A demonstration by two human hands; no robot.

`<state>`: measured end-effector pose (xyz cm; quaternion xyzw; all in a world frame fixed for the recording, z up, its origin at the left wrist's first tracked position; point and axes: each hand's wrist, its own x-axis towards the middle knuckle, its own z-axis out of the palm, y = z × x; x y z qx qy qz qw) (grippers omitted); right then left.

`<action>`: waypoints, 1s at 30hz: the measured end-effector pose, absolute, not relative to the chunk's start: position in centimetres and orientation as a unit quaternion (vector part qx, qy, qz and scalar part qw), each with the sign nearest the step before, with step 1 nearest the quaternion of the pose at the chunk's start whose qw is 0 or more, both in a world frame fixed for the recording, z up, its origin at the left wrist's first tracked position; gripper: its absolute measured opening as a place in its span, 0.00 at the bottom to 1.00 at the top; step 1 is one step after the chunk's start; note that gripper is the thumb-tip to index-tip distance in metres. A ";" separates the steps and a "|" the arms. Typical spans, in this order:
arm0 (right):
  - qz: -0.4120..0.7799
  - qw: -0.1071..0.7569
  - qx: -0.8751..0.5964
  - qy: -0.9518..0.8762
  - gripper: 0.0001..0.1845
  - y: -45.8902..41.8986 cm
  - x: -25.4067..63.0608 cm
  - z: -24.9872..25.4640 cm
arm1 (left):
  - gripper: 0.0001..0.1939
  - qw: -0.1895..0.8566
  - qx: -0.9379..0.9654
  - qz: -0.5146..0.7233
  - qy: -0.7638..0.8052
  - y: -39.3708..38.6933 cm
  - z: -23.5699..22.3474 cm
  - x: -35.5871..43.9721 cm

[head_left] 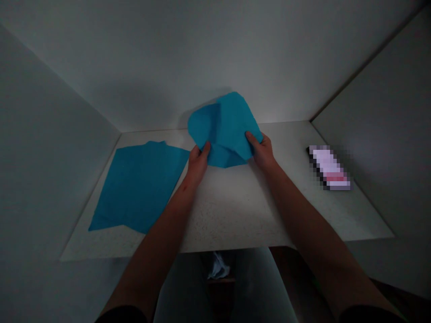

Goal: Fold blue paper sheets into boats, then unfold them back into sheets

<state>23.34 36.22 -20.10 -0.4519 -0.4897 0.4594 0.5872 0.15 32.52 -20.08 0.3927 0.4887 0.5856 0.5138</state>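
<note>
Both my hands hold a blue cloth (pixel 232 121) up above the white counter, close to the back wall. My left hand (pixel 200 159) pinches its lower left edge, thumb on top. At its lower right side, my right hand (pixel 261 148) grips it the same way. The cloth bends between them, with a darker fold on its left part and a crease along the bottom. A second blue cloth (pixel 141 186) lies spread on the counter to the left, its edges a little uneven. My fingers under the held cloth are mostly hidden.
The white speckled counter (pixel 229 215) is enclosed by a back wall (pixel 151 58) and side walls. A phone (pixel 329 168), blurred out, rests at the right. Below the front edge are my legs (pixel 266 287) and a pale crumpled item (pixel 218 266).
</note>
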 end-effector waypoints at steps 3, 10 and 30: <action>0.391 0.611 -0.484 -0.489 0.36 36.7 24.0 -20.2 | 0.26 0.420 0.390 0.632 0.521 32.8 -20.1 -0.6; 0.251 0.624 -0.550 -0.495 0.33 38.0 26.9 -20.4 | 0.26 0.331 0.415 0.649 0.545 33.3 -20.0 -2.0; 0.245 0.614 -0.564 -0.496 0.25 37.8 26.4 -20.7 | 0.23 0.348 0.281 0.661 0.603 26.2 -19.0 -12.2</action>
